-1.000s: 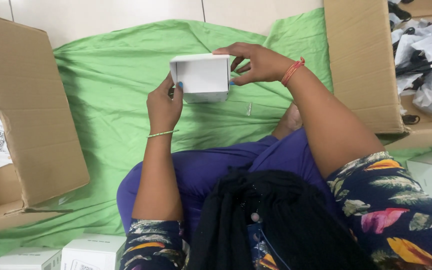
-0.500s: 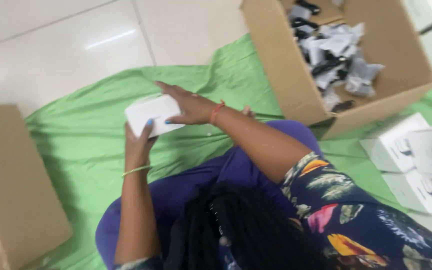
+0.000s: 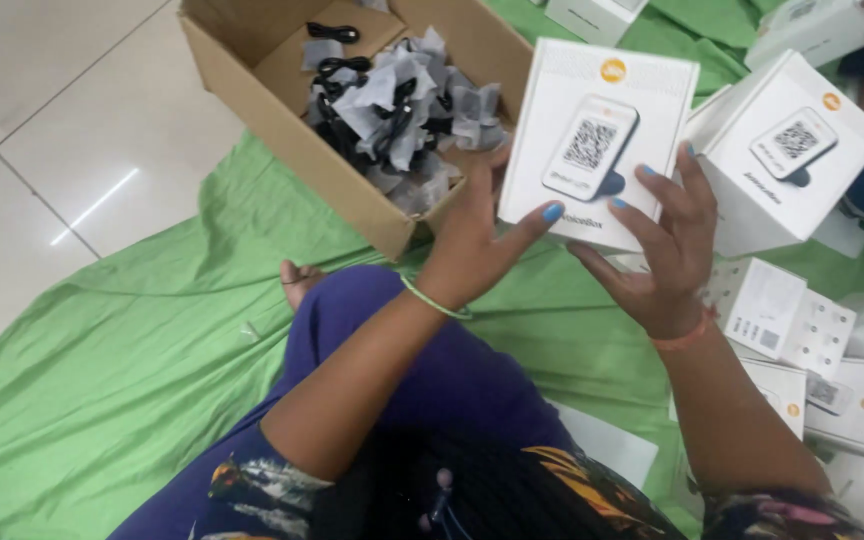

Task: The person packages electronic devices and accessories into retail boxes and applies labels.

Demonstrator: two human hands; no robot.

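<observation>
1. The left hand point(image 3: 472, 245) has its grip on the white box point(image 3: 597, 140), thumb on the printed front near the lower edge, fingers out of sight behind it.
2. The right hand point(image 3: 667, 250) has a wide grip, fingers spread; its fingertips touch the box's lower right edge (whether it truly clasps the box, I cannot tell).
3. The box is held upright in the air, above the green cloth point(image 3: 152, 340) and just right of the carton point(image 3: 282, 120).
4. The carton lies open on the cloth, filled with black cables in grey wrapping point(image 3: 397, 110).
5. A second white box point(image 3: 792, 150) stands just right of the held one, tilted.
6. More white boxes point(image 3: 792, 320) lie lower right, close together.
</observation>
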